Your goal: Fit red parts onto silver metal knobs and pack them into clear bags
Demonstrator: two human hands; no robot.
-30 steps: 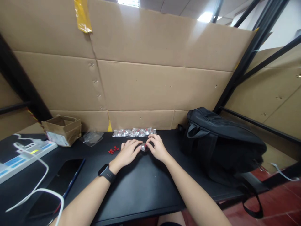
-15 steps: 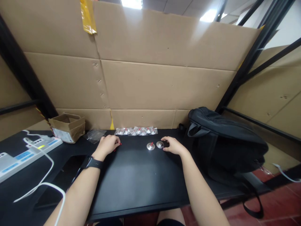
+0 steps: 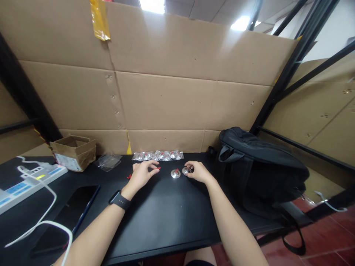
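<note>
Loose red cord on the table, beside the left hand, which pinches a short red string. Behind, a row of bagged metal discs appears done; mid-table, one unbagged disc carries its red loop. Rightward, the right hand grips a second disc, loop not visible, so apparently unthreaded.
</note>
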